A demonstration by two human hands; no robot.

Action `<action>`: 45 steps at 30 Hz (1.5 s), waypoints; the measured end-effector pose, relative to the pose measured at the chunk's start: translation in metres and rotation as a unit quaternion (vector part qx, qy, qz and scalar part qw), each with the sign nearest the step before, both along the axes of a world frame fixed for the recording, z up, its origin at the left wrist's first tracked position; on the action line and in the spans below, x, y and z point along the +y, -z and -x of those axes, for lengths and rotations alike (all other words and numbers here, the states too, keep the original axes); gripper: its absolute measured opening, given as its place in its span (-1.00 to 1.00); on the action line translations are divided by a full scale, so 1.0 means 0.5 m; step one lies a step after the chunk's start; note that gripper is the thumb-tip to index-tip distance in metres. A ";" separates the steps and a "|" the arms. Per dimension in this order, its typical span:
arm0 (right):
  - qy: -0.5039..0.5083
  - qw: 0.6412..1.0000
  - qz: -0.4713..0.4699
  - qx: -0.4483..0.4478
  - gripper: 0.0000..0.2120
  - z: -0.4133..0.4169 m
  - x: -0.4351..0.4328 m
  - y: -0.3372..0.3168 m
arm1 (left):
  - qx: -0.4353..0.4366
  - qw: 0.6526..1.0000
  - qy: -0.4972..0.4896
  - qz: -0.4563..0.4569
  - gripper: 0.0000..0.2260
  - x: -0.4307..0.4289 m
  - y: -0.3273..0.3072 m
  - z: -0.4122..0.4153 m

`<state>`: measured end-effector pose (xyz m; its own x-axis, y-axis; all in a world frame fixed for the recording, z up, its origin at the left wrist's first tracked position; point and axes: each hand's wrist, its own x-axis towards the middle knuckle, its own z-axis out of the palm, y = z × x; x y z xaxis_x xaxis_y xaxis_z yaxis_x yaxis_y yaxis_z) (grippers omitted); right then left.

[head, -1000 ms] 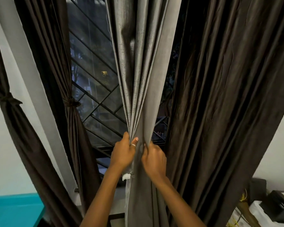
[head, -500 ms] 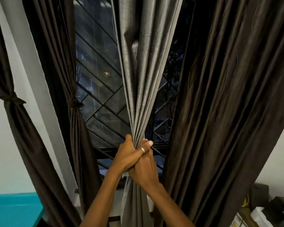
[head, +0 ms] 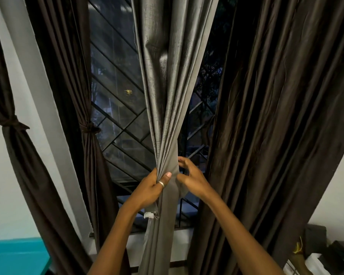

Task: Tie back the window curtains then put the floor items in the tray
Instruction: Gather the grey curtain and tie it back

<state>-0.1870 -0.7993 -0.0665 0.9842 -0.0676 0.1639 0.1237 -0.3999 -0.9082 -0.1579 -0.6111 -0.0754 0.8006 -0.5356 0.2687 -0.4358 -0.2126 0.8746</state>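
- The grey curtain [head: 167, 96] hung at the middle of the window, its folds drawn together into a narrow bunch about halfway down, with the rest falling straight below toward the sill.
- The left grip [head: 150, 188] was clenched round that bunch from the left side, the thumb lying across the front of the fabric and a silver ring [head: 160, 184] on one finger.
- The right grip [head: 193, 178] was released, its fingers loosely curved and spread just at the right edge of the bunch. Whether the fingertips touched the cloth could not be told.
- A small white tag [head: 149, 214] stuck out from the curtain's left hem, just under the left wrist.
- Behind the curtain the window grille [head: 117, 120] showed diagonal and straight metal bars against dark glass, with one small yellow light [head: 128, 91] outside.
- To the right a dark brown curtain [head: 276, 116] hung loose in broad folds, covering that side of the window.
- On the left two more brown curtains were tied back: one beside the grille, knotted at its tie [head: 87, 129], and one at the far left with its own tie [head: 10, 124].
- A pale wall strip [head: 48, 116] ran between those two.
- A white window sill [head: 135, 243] lay below the grille.
- A teal surface [head: 14, 255] filled the lower left corner, and dark boxes [head: 326, 247] sat low at the right against the white wall.
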 end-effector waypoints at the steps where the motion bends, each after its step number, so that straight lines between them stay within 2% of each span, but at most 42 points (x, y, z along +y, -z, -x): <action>1: -0.027 0.999 -0.018 0.022 -0.49 -0.004 -0.003 -0.005 | 0.006 1.000 0.007 0.002 -0.55 0.003 -0.001 -0.002; 4: -0.085 0.992 -0.059 0.075 -0.53 -0.014 -0.004 -0.008 | 0.026 0.999 0.023 0.006 -0.55 0.011 -0.002 -0.006; 6: -0.095 0.989 -0.055 0.098 -0.55 -0.018 -0.002 -0.006 | 0.022 0.999 0.026 0.003 -0.54 0.016 -0.003 -0.009; 12: -0.066 0.989 0.014 0.130 -0.53 -0.028 0.011 0.003 | 0.010 1.000 0.003 0.019 -0.60 0.016 0.000 -0.009; 18: -0.039 0.986 0.111 0.120 -0.55 -0.036 -0.005 -0.012 | -0.017 0.997 -0.060 0.044 -0.67 0.003 0.007 -0.006; 22: -0.061 0.982 0.066 0.164 -0.74 -0.037 -0.029 -0.042 | -0.026 0.996 -0.069 0.040 -0.67 -0.002 0.006 -0.009; 24: -0.084 0.977 0.060 0.188 -0.63 -0.039 -0.049 -0.045 | -0.023 0.997 -0.064 0.039 -0.68 -0.002 0.006 -0.011; 26: -0.099 0.975 0.103 0.169 -0.48 -0.043 -0.062 -0.041 | -0.017 0.998 -0.053 0.038 -0.68 -0.003 0.005 -0.010; 28: -0.113 0.973 0.164 0.112 -0.42 -0.041 -0.062 -0.039 | -0.019 0.998 -0.050 0.030 -0.68 -0.005 0.003 -0.010; 32: -0.104 0.968 0.230 -0.019 -0.78 -0.035 -0.067 -0.045 | -0.028 0.997 -0.062 0.021 -0.68 -0.002 0.003 -0.018; 34: -0.101 0.964 0.240 -0.059 -0.81 -0.031 -0.076 -0.044 | -0.027 0.997 -0.064 0.016 -0.70 0.004 0.002 -0.019; 41: -0.055 0.965 0.243 -0.082 -0.80 -0.027 -0.084 -0.025 | -0.009 0.999 -0.052 -0.008 -0.75 0.001 -0.005 -0.021; 43: -0.031 0.962 0.255 -0.089 -0.83 -0.029 -0.084 -0.019 | -0.028 0.996 -0.084 -0.026 -0.79 -0.003 -0.004 -0.026; 45: 0.000 0.958 0.272 -0.097 -0.85 -0.029 -0.079 -0.017 | -0.096 0.980 -0.163 -0.065 -0.77 -0.010 -0.003 -0.029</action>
